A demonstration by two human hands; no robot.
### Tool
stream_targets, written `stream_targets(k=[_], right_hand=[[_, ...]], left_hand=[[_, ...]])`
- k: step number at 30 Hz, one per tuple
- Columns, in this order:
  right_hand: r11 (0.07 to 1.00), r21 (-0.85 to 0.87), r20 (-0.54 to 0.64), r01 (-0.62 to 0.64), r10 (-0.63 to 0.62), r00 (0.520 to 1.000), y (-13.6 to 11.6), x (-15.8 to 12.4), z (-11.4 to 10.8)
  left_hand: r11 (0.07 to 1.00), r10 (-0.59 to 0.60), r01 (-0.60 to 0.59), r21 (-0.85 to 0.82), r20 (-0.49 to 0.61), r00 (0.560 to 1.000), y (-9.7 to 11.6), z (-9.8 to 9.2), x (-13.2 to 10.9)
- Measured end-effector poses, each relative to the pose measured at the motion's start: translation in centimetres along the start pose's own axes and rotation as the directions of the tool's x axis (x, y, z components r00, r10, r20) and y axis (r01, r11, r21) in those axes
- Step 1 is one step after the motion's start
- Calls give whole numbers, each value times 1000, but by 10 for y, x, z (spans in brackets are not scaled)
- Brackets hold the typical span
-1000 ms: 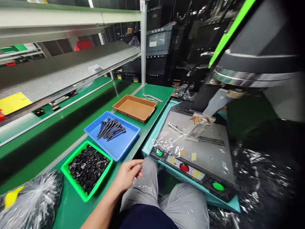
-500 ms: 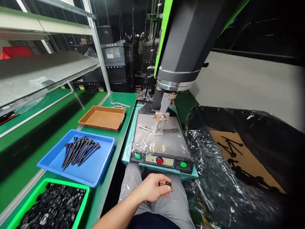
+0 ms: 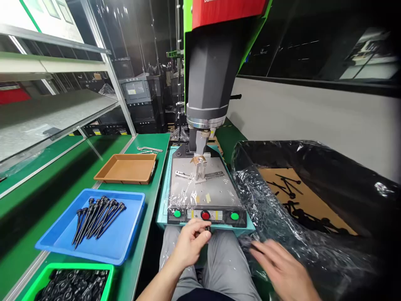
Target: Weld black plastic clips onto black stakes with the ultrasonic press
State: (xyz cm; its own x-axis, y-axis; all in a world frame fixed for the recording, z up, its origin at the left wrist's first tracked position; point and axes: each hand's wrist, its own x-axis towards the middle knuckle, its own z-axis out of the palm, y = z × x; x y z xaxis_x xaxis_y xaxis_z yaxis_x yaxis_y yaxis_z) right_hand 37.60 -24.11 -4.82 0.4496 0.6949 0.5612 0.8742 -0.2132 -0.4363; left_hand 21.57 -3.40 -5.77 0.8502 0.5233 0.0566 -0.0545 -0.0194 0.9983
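My left hand is over my lap, just below the press machine's button panel, with its fingertips pinched on a small black part. My right hand comes in from the lower right, blurred, fingers stretched out over the clear plastic liner of the box beside my knee; it holds nothing. A metal fixture stands on the machine's plate under the press head.
On the green bench at left lie a blue tray of several black pins, a green bin of small black parts and a brown tray. A lined cardboard box at right holds black assembled pieces.
The view swung right and up toward the machine. My left hand left the bench edge, took hold of a small black part and rose toward the button panel. My right hand has come into view.
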Motion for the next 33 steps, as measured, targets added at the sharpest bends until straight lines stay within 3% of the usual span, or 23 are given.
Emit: stream_targets(k=[4,7,12,15,18,20,22,24,26,30,33], right_hand=[[974,210,207,90,-134,969,-25,36,40],[943,314,242,112,-194,951,-37,48,56],[931,343,260,122,-219,940,-38,47,61],[927,364,276,89,-198,941,-36,45,60],[903,429,361,-35,-135,923,-34,45,55],[860,474,505,-191,-88,859,-34,47,50],[798,488,658,-355,-68,750,-34,50,46],[757,481,736,-443,-73,673,-35,51,44],[778,470,714,-417,-57,698,-37,51,43],[875,444,472,-193,-45,880,-42,44,45],[890,442,416,-114,-91,905,-43,38,46]], left_hand=[[996,65,-57,74,-120,991,18,-19,-8],[993,80,-63,101,-171,982,26,-29,-13],[991,79,-51,122,-240,968,27,-36,-15],[996,28,-10,88,-198,980,27,-37,-14],[999,-45,45,0,-132,990,28,-36,-14],[994,-98,91,-67,-104,990,28,-36,-14],[981,-164,154,-119,-83,983,28,-35,-14],[967,-219,206,-150,-75,973,27,-34,-13],[959,-244,227,-172,-85,966,26,-33,-11],[948,-259,228,-221,-120,958,21,-32,-7],[941,-270,240,-240,-102,957,18,-33,-4]])
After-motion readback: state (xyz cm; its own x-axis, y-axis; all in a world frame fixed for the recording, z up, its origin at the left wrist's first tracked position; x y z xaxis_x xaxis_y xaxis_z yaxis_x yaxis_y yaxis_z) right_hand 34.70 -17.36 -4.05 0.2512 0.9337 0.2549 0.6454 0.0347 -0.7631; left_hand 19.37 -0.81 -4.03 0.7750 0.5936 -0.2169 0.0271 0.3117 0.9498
